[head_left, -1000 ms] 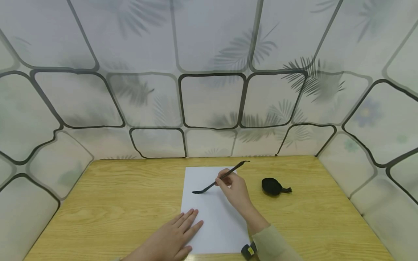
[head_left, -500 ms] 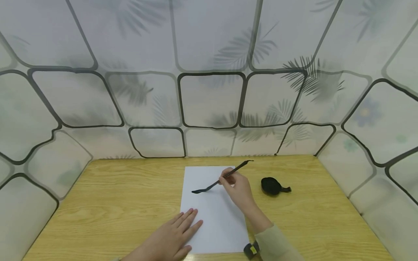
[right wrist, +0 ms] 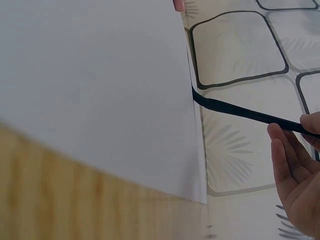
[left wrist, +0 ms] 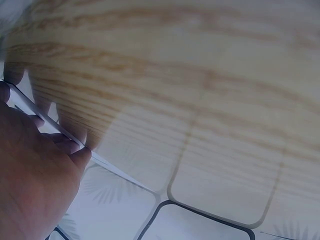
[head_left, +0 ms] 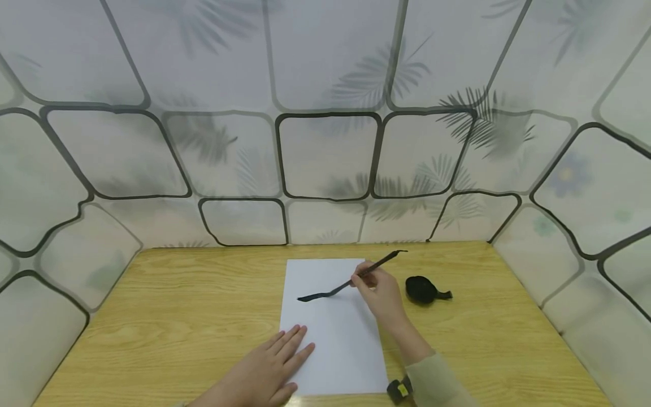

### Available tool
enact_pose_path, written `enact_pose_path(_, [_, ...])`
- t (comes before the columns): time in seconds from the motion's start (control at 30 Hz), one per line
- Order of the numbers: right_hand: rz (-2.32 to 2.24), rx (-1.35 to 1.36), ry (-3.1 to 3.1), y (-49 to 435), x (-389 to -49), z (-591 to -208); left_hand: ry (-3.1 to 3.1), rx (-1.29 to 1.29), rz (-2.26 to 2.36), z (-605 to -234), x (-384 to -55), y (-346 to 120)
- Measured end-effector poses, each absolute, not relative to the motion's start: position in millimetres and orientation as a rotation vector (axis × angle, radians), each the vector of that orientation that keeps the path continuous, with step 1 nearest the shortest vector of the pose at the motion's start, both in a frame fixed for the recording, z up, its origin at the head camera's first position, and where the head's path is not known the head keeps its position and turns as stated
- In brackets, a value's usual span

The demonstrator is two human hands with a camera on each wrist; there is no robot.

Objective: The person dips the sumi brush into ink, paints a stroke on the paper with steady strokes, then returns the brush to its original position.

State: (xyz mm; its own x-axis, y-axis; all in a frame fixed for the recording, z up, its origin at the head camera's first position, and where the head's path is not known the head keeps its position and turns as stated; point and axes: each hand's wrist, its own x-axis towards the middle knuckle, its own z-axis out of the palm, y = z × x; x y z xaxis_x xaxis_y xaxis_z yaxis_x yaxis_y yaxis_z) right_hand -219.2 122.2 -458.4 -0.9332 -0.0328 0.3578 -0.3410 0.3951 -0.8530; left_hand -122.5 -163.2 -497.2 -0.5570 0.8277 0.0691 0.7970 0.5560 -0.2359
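Note:
A white sheet of paper (head_left: 341, 350) lies on the wooden table, its long side running away from me. My right hand (head_left: 380, 291) pinches a dark brush (head_left: 373, 267) between thumb and fingers, tilted, its tip on the upper part of the sheet. A black stroke (head_left: 307, 297) trails left from the tip. My left hand (head_left: 264, 364) rests with fingers spread on the sheet's lower left edge. In the right wrist view the brush (right wrist: 240, 111) bends at its tip against the paper (right wrist: 110, 95). The left wrist view shows the left hand (left wrist: 37, 175) at the paper's edge.
A small black pan-shaped dish (head_left: 421, 290) with a short handle stands right of the paper. A dark wrist device with a yellow label (head_left: 399, 390) sits by the right sleeve (head_left: 437, 379). A patterned wall (head_left: 325, 158) borders the table (head_left: 193, 294).
My right hand has moved rightward with the brush, and the black stroke on the paper has grown longer to the right. My left hand stays in place on the sheet.

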Motion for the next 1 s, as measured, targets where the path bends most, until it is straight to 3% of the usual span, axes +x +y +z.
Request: enact_pose_path(1.0, [1.508, 0.228, -2.380, 161.2, -212.1, -461.4, -2.560, -1.378, 0.274, -498.2, -121.5, -164.5])
